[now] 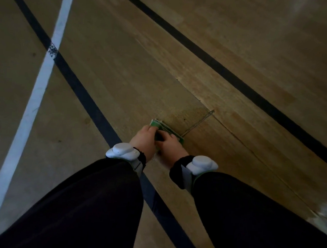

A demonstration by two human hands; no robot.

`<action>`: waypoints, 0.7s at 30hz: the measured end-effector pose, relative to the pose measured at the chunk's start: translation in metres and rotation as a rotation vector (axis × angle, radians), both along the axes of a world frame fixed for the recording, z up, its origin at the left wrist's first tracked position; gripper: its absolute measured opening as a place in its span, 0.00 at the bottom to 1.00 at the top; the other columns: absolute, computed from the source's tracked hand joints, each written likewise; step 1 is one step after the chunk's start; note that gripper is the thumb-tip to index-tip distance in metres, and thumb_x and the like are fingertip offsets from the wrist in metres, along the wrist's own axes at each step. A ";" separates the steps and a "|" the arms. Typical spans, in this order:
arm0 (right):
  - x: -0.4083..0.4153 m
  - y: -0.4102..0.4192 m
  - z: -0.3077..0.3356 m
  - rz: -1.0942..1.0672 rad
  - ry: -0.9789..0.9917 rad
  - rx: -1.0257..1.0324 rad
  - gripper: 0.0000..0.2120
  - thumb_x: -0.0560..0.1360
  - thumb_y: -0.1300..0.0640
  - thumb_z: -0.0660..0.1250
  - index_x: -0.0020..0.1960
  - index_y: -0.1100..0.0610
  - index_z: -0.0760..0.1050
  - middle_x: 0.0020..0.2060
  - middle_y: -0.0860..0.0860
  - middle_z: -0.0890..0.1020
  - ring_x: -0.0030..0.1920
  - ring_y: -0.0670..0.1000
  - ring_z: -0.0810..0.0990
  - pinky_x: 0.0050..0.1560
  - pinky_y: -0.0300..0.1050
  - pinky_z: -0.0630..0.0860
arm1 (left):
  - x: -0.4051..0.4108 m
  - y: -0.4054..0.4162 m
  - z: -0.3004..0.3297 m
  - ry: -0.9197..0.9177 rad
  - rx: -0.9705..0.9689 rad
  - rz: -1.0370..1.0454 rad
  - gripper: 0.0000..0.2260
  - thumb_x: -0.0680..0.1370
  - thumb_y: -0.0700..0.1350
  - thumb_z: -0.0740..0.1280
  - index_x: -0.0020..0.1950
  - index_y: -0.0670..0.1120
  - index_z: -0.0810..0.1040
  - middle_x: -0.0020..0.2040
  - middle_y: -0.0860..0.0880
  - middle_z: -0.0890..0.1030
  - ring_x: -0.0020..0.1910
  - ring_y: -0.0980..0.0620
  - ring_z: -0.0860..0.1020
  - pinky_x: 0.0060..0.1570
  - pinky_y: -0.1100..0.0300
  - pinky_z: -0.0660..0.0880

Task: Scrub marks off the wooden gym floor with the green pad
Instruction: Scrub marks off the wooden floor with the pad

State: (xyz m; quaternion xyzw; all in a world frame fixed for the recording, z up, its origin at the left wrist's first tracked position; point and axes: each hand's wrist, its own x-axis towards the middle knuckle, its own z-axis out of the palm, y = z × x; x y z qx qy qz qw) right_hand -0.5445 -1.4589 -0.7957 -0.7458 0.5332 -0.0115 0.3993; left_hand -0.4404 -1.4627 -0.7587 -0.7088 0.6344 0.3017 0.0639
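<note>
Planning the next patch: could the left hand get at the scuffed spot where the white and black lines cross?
Probably yes: bare floor lies between the left hand and the scuffed spot, though that hand would have to leave the green pad.

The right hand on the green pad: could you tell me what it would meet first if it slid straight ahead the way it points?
Probably the thin dark scuff line just beyond the green pad; the right hand seems aimed there.

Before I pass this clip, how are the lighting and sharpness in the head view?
Head view: dim overall, black sleeves nearly featureless; window glare whitens the wooden floor at the right edge and top right corner; wide-angle bending curves the white line; green pad under the left hand and right hand is soft, details smeared.
</note>
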 end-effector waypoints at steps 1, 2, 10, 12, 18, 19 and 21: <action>-0.003 -0.003 0.000 0.033 0.053 -0.006 0.20 0.80 0.56 0.60 0.72 0.55 0.68 0.69 0.57 0.68 0.69 0.59 0.67 0.66 0.51 0.67 | 0.004 0.001 0.000 0.000 0.000 0.014 0.26 0.77 0.32 0.57 0.75 0.45 0.61 0.73 0.43 0.63 0.69 0.42 0.68 0.67 0.51 0.70; -0.007 -0.007 -0.002 0.063 0.047 0.005 0.22 0.81 0.51 0.58 0.74 0.52 0.65 0.69 0.56 0.67 0.68 0.58 0.68 0.65 0.49 0.67 | 0.006 0.001 0.000 0.002 -0.004 0.027 0.26 0.77 0.32 0.57 0.74 0.45 0.61 0.72 0.44 0.64 0.69 0.42 0.69 0.66 0.52 0.70; -0.053 -0.044 0.001 -0.047 0.318 -0.140 0.24 0.82 0.59 0.51 0.78 0.49 0.56 0.78 0.54 0.52 0.74 0.64 0.55 0.73 0.52 0.60 | 0.006 -0.003 -0.002 0.002 -0.026 -0.014 0.22 0.78 0.34 0.58 0.72 0.43 0.63 0.70 0.44 0.66 0.66 0.44 0.71 0.65 0.55 0.71; -0.079 -0.060 0.003 -0.161 0.365 -0.116 0.26 0.82 0.64 0.49 0.78 0.47 0.56 0.79 0.54 0.50 0.76 0.64 0.51 0.75 0.53 0.57 | 0.007 -0.003 -0.004 -0.006 -0.028 -0.009 0.22 0.79 0.34 0.57 0.73 0.43 0.63 0.70 0.44 0.66 0.66 0.44 0.71 0.65 0.55 0.71; -0.174 -0.095 0.004 -0.413 0.636 -0.046 0.29 0.81 0.66 0.48 0.78 0.44 0.54 0.79 0.54 0.48 0.75 0.66 0.51 0.73 0.63 0.61 | 0.004 -0.002 -0.005 -0.001 -0.050 -0.029 0.21 0.80 0.36 0.55 0.73 0.44 0.64 0.72 0.45 0.65 0.67 0.44 0.71 0.64 0.55 0.70; -0.188 -0.098 0.005 -0.443 0.680 0.001 0.29 0.81 0.66 0.48 0.78 0.44 0.52 0.79 0.55 0.47 0.75 0.67 0.50 0.72 0.63 0.61 | 0.004 -0.003 -0.006 -0.003 -0.052 -0.029 0.21 0.80 0.36 0.55 0.73 0.44 0.65 0.72 0.44 0.65 0.66 0.44 0.71 0.63 0.55 0.70; -0.205 -0.101 0.006 -0.487 0.744 0.045 0.29 0.82 0.64 0.49 0.78 0.43 0.50 0.78 0.56 0.44 0.75 0.67 0.48 0.71 0.64 0.61 | 0.002 -0.005 -0.007 -0.004 -0.062 -0.027 0.20 0.80 0.36 0.55 0.72 0.44 0.66 0.71 0.45 0.66 0.65 0.44 0.72 0.62 0.55 0.71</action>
